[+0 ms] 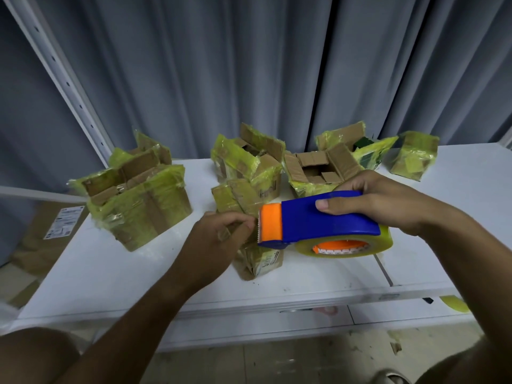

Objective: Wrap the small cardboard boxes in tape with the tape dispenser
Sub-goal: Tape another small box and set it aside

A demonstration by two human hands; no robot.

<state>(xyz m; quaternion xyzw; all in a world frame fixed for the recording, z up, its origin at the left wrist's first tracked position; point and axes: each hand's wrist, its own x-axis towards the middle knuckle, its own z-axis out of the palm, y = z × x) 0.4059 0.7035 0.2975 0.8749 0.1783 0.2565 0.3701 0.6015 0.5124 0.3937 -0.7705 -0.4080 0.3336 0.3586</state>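
A blue and orange tape dispenser (313, 220) with a clear yellowish tape roll (346, 246) hovers over the white table (110, 270). My right hand (388, 200) grips its blue handle from above. My left hand (221, 239) has curled fingers at the orange cutter end, pinching the tape end against a small tape-covered cardboard box (257, 259) that stands below the dispenser. Part of this box is hidden behind my left hand and the dispenser.
Several tape-wrapped cardboard boxes with open flaps stand behind: a large one at left (138, 200), one at centre (246, 159), others at right (318, 167) (412, 155). A grey curtain hangs behind. A brown parcel (47, 234) lies left of the table.
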